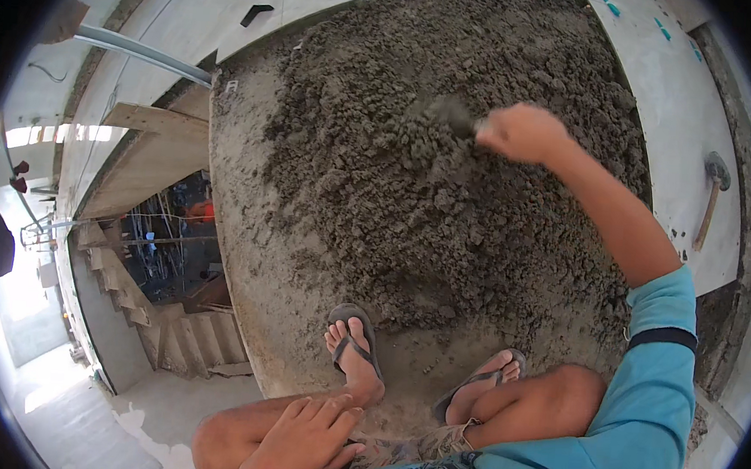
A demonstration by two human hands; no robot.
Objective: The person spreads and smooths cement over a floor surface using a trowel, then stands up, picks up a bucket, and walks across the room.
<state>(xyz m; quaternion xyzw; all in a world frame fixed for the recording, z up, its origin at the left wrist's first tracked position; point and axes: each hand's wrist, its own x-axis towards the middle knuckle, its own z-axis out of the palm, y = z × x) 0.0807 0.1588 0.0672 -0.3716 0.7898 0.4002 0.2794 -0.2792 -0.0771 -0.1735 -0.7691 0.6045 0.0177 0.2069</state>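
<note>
My right hand is closed round the handle of a trowel, reaching out over the mortar. Motion smears the grey blade, so its outline is hard to read. Under it spreads a wide bed of dark, crumbly mortar, rough and heaped in the middle. My left hand lies on my bent left leg, fingers stretched out, holding nothing. I squat at the near edge of the mortar, with both feet in dark flip-flops.
Left of the mortar the floor drops into a stairwell with wooden steps. A metal bar juts in at upper left. A mallet lies on pale tiles at right. Small teal pieces and a black angled piece lie farther off.
</note>
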